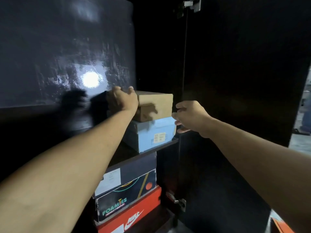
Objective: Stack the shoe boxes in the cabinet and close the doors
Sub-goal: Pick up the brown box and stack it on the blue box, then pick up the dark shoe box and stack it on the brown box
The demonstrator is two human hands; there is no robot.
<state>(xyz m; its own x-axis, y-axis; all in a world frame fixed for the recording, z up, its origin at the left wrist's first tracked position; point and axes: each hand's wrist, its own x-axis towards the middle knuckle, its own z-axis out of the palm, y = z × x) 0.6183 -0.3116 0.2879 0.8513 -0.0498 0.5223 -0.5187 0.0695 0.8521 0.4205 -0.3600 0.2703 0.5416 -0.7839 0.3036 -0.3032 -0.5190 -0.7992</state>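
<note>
Dim scene, most of the cabinet interior near black. Round glare spot (90, 79) on the glossy left door (67, 47), smeary reflections around it. Hand shadows below the glare, soft. Slight motion blur, wide-angle bending at edges, daylight sliver far right.

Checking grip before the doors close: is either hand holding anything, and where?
Left hand grips the brown box at its left end; right hand holds nothing.

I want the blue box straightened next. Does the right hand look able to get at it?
Probably yes. The right hand hovers open beside the blue box, nothing between them; the brown box on top leaves its front and right side exposed.
</note>
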